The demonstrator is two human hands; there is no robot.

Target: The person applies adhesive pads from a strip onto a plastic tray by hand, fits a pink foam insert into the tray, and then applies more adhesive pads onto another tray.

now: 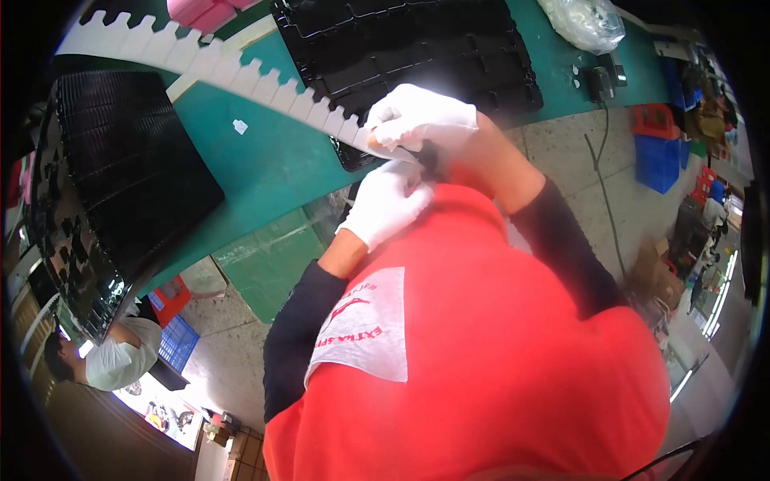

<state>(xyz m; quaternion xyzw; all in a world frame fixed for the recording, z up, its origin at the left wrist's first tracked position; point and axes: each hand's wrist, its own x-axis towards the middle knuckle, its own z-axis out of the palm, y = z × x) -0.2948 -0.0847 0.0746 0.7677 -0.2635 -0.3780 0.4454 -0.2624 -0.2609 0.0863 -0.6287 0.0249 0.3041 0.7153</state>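
Note:
A long white strip with notches along one edge (pixel 216 72) slants down from the upper left to my hands. My right hand (pixel 423 119), in a white glove, is closed on the strip's near end. Just below it, my left hand (pixel 387 203), also gloved in white, has its fingers pinched together close to the strip's end. A small dark piece (pixel 430 157) shows blurred between the two hands. What the left fingertips hold is hidden.
On the green table (pixel 265 172) lie black moulded trays (pixel 417 48), a stack of black trays (pixel 132 152), a clear plastic bag (pixel 585 24) and a small white scrap (pixel 240 127). A cable (pixel 605 192) hangs off the edge. Another person (pixel 120 353) is at the lower left.

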